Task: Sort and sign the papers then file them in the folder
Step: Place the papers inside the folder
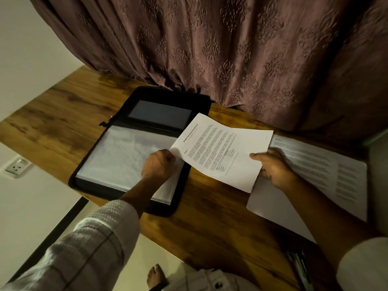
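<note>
A printed sheet [222,150] hangs above the wooden table [63,120], between the folder and the paper stack. My left hand [158,164] pinches its left corner, fingers curled. My right hand [273,166] grips its right edge with the thumb on top. The black zip folder [165,97] lies open on the left, a clear plastic sleeve [123,158] showing in its lower half. More printed papers [321,175] lie flat on the right, partly under my right hand.
A brown patterned curtain [220,49] hangs right behind the table and touches its back edge. Pens [298,265] lie near the front right corner. A wall socket [17,166] is on the left wall. My foot [155,276] shows below the table's front edge.
</note>
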